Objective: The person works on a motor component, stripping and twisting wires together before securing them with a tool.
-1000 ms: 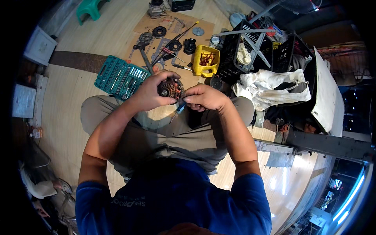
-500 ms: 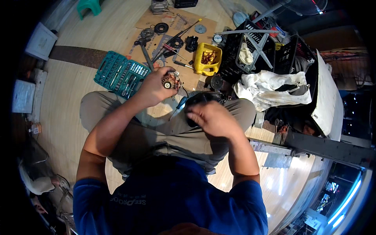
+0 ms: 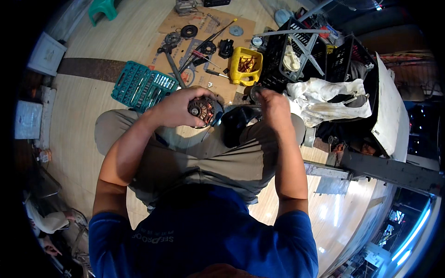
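Clock's centred on the copper-wound part (image 3: 200, 110), 12 pointing away from the wearer. It's held up just past the gap between the knees, with the left hand (image 3: 175, 109) coming in from about 9 o'clock: a wide C, thumb on the near edge, fingers over the far edge, firmly round it by the look of things.

My guess is it's dense for its size, metal and wire, so heavy-ish and totally rigid. The outer body should take a good squeeze, but I'd baby the windings, since bent or scraped wire is the likely damage. Could be greasy too. Best hold imo is the outer rim, opposite sides, pretty much like that, with no fingertips poking into the coils.

Right hand (image 3: 276, 109) is out at 3 o'clock, fingers mostly curled, by the dark round can (image 3: 254, 94) around half past two. Can't tell if it's actually gripping it.

Further off: teal socket case (image 3: 134, 69) at 10, black-handled screwdriver (image 3: 217, 73) near 1, yellow container (image 3: 235, 65) at half past one, then a black ring (image 3: 188, 31) way up towards 12 on the cardboard (image 3: 247, 34).
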Available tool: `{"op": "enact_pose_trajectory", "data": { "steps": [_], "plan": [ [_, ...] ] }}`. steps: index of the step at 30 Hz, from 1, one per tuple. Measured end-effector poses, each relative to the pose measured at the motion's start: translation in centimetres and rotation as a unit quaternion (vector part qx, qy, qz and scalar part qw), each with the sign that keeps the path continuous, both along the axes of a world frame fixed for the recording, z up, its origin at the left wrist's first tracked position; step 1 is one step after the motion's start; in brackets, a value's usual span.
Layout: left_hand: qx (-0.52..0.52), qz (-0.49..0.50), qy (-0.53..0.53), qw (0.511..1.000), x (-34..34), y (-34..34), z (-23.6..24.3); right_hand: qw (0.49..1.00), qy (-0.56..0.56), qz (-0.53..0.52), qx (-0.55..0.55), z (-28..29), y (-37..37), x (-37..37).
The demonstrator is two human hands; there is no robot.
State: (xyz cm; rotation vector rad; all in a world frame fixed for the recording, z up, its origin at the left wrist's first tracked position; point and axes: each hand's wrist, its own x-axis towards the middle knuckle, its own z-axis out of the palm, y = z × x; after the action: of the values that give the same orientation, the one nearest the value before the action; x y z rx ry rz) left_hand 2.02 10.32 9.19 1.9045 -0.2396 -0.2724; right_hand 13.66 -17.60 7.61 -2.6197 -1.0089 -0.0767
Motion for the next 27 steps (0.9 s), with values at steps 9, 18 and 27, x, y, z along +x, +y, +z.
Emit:
{"op": "enact_pose_trajectory", "data": {
  "steps": [9,18,27],
  "plan": [
    [0.229,0.256,-0.085,0.935,0.6,0.5,-3.8,0.997,0.017,0.079,0.007,9.4,-2.4,-8.2],
    [-0.352,0.337,0.142,0.862,1.0,1.4,-3.5,0.965,0.140,-0.175,-0.140,2.9,-17.9,-15.9],
    [-0.228,0.286,0.106,0.924,0.7,-0.9,-2.3,0.784,0.195,-0.495,-0.319,-10.8,-42.1,-36.5]
  ]
}}
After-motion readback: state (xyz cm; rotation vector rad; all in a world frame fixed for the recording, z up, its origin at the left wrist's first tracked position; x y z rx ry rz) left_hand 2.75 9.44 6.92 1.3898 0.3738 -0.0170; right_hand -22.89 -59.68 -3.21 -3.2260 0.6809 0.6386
